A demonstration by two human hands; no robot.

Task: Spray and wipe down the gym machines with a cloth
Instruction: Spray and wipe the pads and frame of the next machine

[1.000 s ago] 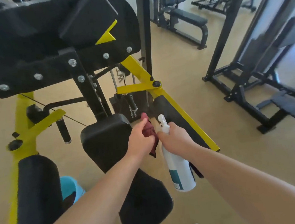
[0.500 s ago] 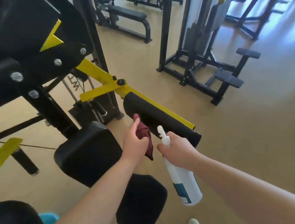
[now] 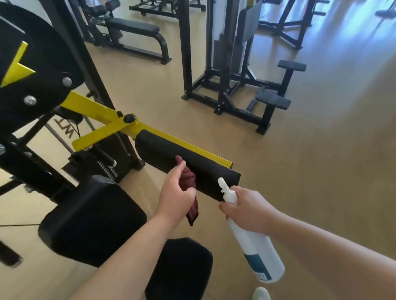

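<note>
While left hand (image 3: 175, 198) holds cloth (image 3: 193, 213) | right hand (image 3: 248, 210) grips opaque spray bottle (image 3: 261, 258)

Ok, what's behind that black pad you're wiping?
A yellow metal arm runs along the black pad at its far edge and stops just short of its end. The pad covers the arm's near face and whatever fixes them together.

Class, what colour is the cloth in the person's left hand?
Maroon. The small maroon fabric cloth shows best in the head view.
</note>
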